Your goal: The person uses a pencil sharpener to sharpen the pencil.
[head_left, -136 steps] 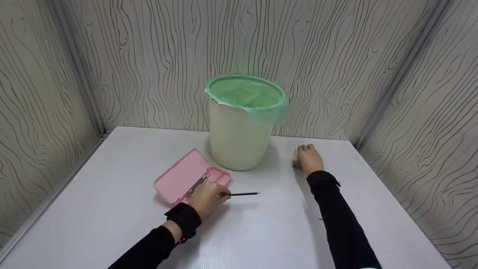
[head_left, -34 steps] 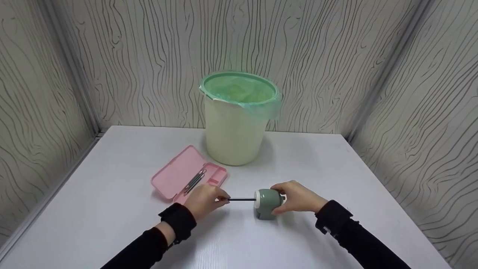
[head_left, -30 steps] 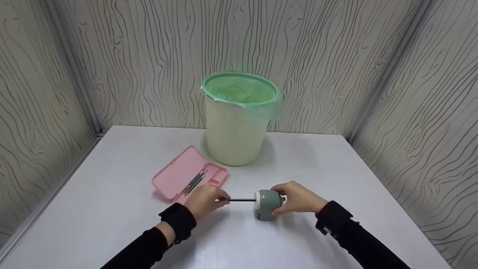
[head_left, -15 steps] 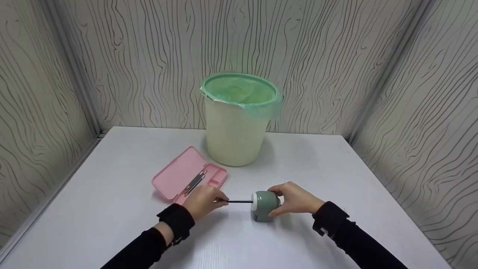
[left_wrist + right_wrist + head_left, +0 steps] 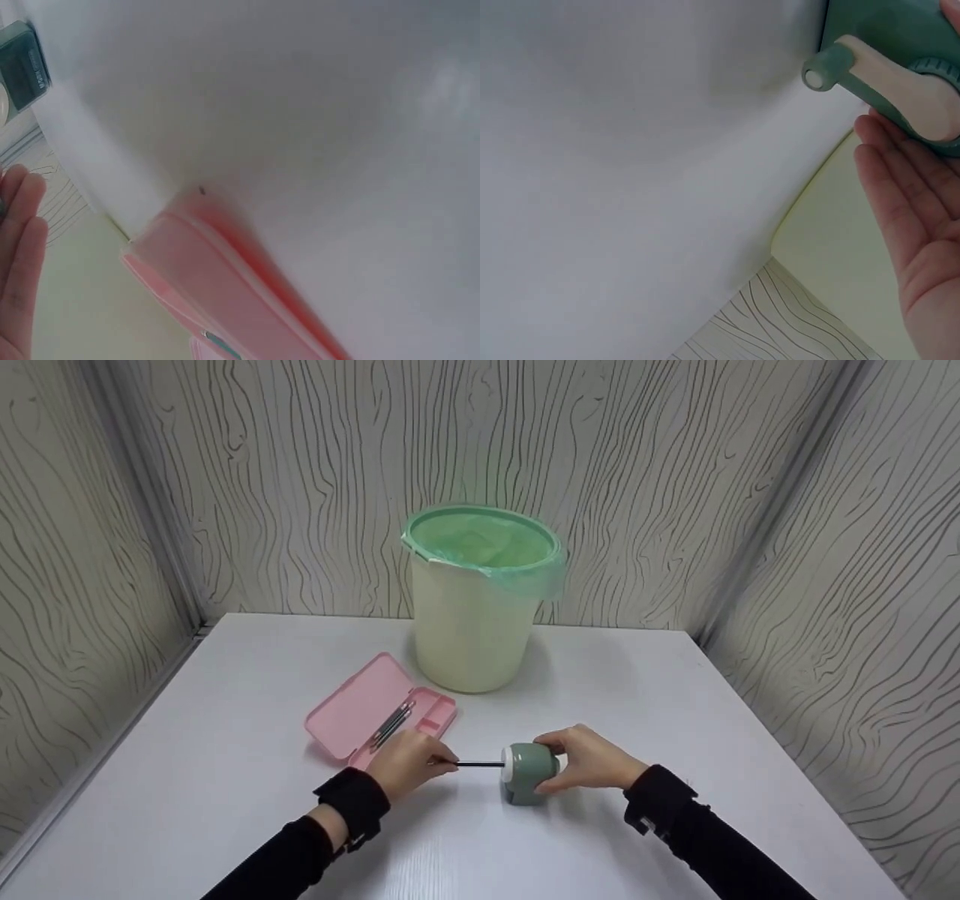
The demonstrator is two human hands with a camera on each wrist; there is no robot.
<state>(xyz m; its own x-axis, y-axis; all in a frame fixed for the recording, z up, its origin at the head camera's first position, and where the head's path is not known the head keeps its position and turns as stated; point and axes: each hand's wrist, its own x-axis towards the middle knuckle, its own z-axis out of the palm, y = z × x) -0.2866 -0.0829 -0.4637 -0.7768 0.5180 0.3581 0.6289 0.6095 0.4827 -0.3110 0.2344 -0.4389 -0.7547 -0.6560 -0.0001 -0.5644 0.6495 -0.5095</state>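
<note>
My left hand [image 5: 409,763] pinches a dark pencil [image 5: 481,764] between thumb and fingers. The pencil lies level, its far end at the pale front of a green crank pencil sharpener [image 5: 529,772]; the tip is hidden. From the right, my right hand [image 5: 591,760] grips the sharpener's body with thumb and fingers on opposite sides. Its crank [image 5: 889,79], beige with a green knob, shows in the right wrist view beside the fingers. Behind my left hand lies an open pink pencil case [image 5: 360,705] holding several pencils [image 5: 391,724].
A pale bin [image 5: 472,630] with a green rim and a thin liner stands at the back of the white table [image 5: 247,810]. Wood-patterned walls [image 5: 315,487] enclose the table at the back and both sides.
My right hand has brought the sharpener from the table's right rear to the pencil's end. Over the last second, the sharpener has shifted slightly left, and less pencil shows between it and my left hand.
</note>
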